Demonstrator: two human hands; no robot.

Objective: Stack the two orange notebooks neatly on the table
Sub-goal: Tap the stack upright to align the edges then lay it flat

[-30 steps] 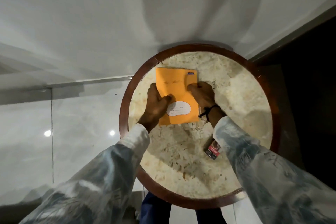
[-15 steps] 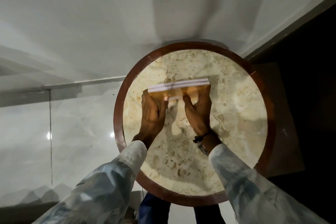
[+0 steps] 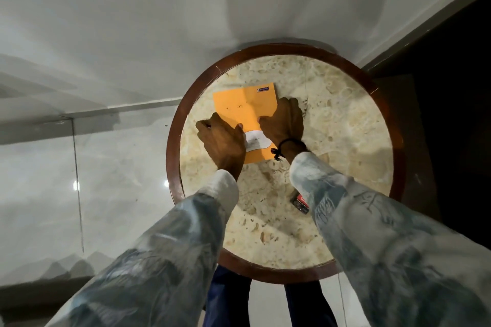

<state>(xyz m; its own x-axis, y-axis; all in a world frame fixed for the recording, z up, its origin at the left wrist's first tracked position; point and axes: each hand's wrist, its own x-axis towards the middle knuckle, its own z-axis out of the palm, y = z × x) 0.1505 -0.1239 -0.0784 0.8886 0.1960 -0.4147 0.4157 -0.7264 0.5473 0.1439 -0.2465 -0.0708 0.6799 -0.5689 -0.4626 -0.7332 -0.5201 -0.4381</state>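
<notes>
Head view: orange notebooks [image 3: 245,111] lie flat on far half of round marble table [image 3: 345,127], only top cover visible. Left hand [image 3: 223,141] presses left edge, fingers curled. Right hand [image 3: 284,121] grips right edge, fingers wrapped around side. Small red box [image 3: 301,202] near right sleeve [image 3: 372,220].

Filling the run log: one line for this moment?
orange notebooks flat on table | left hand, right hand pressing edges

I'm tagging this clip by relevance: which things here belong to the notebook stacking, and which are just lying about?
Job:
- orange notebooks, flat, only the top cover showing
- left hand
- right hand
- table

Lying about:
- small red and black item, partly hidden by the right sleeve
</notes>
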